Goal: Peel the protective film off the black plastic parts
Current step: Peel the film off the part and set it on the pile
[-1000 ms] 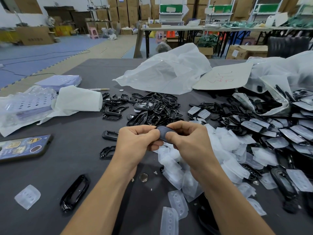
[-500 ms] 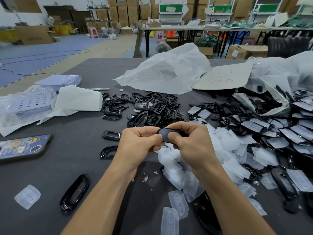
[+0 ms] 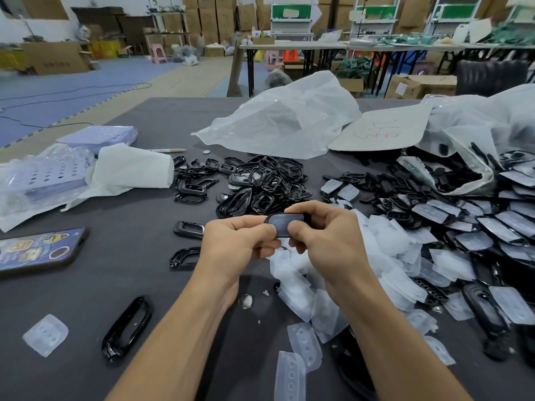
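Phone [image 3: 37, 251] lies far left on the dark worktop [image 3: 121, 273], the left hand [image 3: 231, 244] and right hand [image 3: 330, 241] each pinch an end of one black plastic part [image 3: 282, 223] held above it, and peeled film pieces [image 3: 388, 250] heap just to the right.

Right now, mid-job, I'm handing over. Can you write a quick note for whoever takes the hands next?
Left hand: pinches the left end of one black part.
Right hand: pinches its right end, thumb on its face, above the table.
Done: peeled films heaped under and right of the hands; bare black frames piled beyond them.
Left: the held part, whose film I cannot see lifted; many film-covered parts on the right.
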Available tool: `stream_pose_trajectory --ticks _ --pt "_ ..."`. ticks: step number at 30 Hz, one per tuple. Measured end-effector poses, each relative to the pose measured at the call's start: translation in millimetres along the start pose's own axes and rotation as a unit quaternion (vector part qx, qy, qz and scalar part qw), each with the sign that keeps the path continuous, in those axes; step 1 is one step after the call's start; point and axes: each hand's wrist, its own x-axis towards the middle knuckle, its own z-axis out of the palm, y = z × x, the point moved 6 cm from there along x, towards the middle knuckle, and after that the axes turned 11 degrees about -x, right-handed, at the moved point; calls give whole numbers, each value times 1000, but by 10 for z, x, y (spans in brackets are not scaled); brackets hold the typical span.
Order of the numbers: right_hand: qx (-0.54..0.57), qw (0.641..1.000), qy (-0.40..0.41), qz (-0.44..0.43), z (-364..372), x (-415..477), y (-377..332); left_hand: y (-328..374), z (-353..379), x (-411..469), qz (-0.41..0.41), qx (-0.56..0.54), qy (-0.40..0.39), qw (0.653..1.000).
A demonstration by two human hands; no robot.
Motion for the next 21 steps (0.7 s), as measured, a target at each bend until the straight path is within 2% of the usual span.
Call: stream_pose_trajectory --ticks 7,16,19,21 --pt "-6 1000 18 -1 -45 18 8 -8 46 0 25 51 -46 997" --pt "48 998 -32 23 19 11 46 31 -27 47 67 44 30 996" --pt "3 1000 1 6 32 1 40 44 -34 44 93 74 35 992" --pt "-75 996 30 -38 22 -21 3 54 -27 18 104 80 34 991"
